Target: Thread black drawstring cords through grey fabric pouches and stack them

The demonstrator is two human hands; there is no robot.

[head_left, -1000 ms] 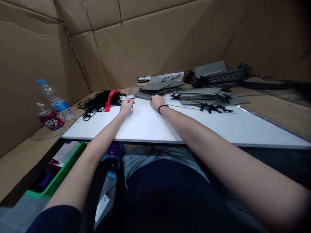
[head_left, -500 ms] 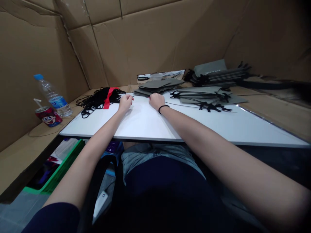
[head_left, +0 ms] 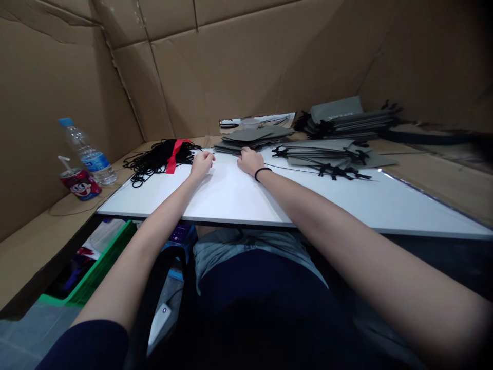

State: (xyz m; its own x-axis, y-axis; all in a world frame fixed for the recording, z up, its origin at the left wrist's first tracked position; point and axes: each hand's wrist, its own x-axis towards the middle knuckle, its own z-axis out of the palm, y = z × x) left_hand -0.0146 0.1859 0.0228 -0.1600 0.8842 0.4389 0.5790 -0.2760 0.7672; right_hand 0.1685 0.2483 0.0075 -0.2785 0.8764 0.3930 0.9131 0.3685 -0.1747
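Note:
My left hand [head_left: 202, 164] is over the white board beside the bundle of black cords [head_left: 156, 156], its fingers curled in. A tiny dark bit shows at its fingertips, too small to name. My right hand [head_left: 250, 161], with a black band on the wrist, is closed just in front of a stack of grey flat pieces [head_left: 252, 135]. A small red spot shows by its fingers; what they grip is hidden. One thin black cord [head_left: 292, 168] runs from near this hand toward grey pieces with black knotted cords [head_left: 323, 153] on the right.
A red strip [head_left: 173, 156] wraps the cord bundle. Left of the white board [head_left: 231, 200] stand a water bottle [head_left: 96, 162] and a red cup [head_left: 81, 186] with a straw. More grey corded pieces [head_left: 346, 123] lie back right. Cardboard walls [head_left: 246, 67] enclose the table; a green crate [head_left: 96, 267] is below.
The whole view has shifted slightly. My right hand's fingers have spread or lifted a little; my left hand is nearly unchanged.

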